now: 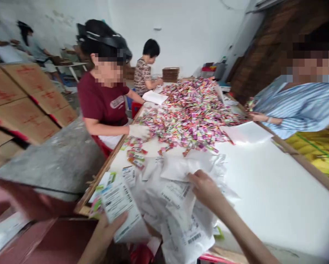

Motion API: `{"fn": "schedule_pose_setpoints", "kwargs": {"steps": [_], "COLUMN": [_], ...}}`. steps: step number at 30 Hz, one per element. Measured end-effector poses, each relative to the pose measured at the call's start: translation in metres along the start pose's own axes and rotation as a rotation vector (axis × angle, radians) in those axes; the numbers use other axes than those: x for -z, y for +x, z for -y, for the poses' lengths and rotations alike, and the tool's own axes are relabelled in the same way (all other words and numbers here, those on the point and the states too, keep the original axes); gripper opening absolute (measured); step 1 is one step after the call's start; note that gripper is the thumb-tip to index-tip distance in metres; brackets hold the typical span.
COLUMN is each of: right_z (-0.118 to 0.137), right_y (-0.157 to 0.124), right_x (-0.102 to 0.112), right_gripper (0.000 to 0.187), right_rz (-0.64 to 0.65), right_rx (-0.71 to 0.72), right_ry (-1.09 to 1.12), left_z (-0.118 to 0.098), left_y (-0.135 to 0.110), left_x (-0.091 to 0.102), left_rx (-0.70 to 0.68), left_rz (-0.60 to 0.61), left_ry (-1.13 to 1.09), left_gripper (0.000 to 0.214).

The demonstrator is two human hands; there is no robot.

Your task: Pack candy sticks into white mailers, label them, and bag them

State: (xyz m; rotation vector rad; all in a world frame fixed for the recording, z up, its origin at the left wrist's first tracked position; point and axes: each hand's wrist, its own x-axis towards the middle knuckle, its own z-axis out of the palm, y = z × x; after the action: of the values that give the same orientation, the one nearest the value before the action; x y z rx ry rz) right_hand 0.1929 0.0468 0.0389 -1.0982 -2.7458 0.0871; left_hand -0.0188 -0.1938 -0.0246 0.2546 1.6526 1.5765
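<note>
My left hand (109,227) grips a white packet with a printed barcode label (123,207), thumb on its face, at the table's near left edge. Over the pile, my right hand (204,185) has its fingers closed on the edge of a white plastic mailer (176,168). Beneath and around that hand lie several more white mailers with printed labels (178,216), heaped and overlapping, some hanging past the near edge. Beside my left hand, small green and pink packets (97,205) lie partly under the labelled packet.
A large mound of small colourful sachets (192,113) covers the middle of the white table (277,190). A co-worker in a dark red shirt (103,99) reaches in from the left with a gloved hand (139,132); another in stripes (299,102) is at right. Cardboard boxes (26,99) stand left.
</note>
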Motion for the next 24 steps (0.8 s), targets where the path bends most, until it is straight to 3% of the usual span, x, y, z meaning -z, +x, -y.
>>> {"fn": "schedule_pose_setpoints", "kwargs": {"steps": [3,4,7,9,11,14,16,20,22,24], "right_z": [0.037,0.056,0.122,0.158,0.175,0.176,0.174,0.179,0.174,0.150], "right_y": [-0.011,-0.015,-0.027,-0.033,-0.039,-0.053,-0.065,-0.088,-0.092,-0.079], "right_x": [0.012,0.013,-0.001,-0.018,-0.029,-0.027,-0.021,-0.005,0.014,0.042], "right_gripper": [0.042,0.046,0.060,0.049,0.032,0.035,0.038,0.031,0.023,0.018], "right_rz": [-0.205,-0.208,0.020,0.021,-0.034,0.020,0.013,-0.228,-0.362,-0.477], "right_rx": [0.043,0.084,0.218,0.208,0.286,0.594,0.716,0.703,0.643,0.546], "right_ry": [0.245,0.369,0.746,0.886,0.899,0.758,0.628,0.485,0.596,0.739], "left_z": [0.011,0.012,0.009,0.003,-0.003,-0.011,-0.014,-0.009,0.000,0.010], "left_y": [-0.005,-0.008,-0.023,-0.032,-0.037,-0.039,-0.038,-0.030,-0.021,-0.011], "left_x": [0.012,0.012,0.010,0.013,0.021,0.031,0.030,0.018,0.014,0.014], "left_rx": [-0.032,-0.056,-0.159,-0.212,-0.147,0.102,0.182,0.166,0.161,0.160], "left_rz": [0.163,0.220,0.314,0.345,0.377,0.384,0.356,0.276,0.244,0.188], "left_ry": [0.013,0.026,0.143,0.193,0.059,-0.321,-0.436,-0.446,-0.449,-0.432], "left_gripper": [0.046,0.045,0.038,0.035,0.042,0.054,0.047,0.036,0.032,0.026]}}
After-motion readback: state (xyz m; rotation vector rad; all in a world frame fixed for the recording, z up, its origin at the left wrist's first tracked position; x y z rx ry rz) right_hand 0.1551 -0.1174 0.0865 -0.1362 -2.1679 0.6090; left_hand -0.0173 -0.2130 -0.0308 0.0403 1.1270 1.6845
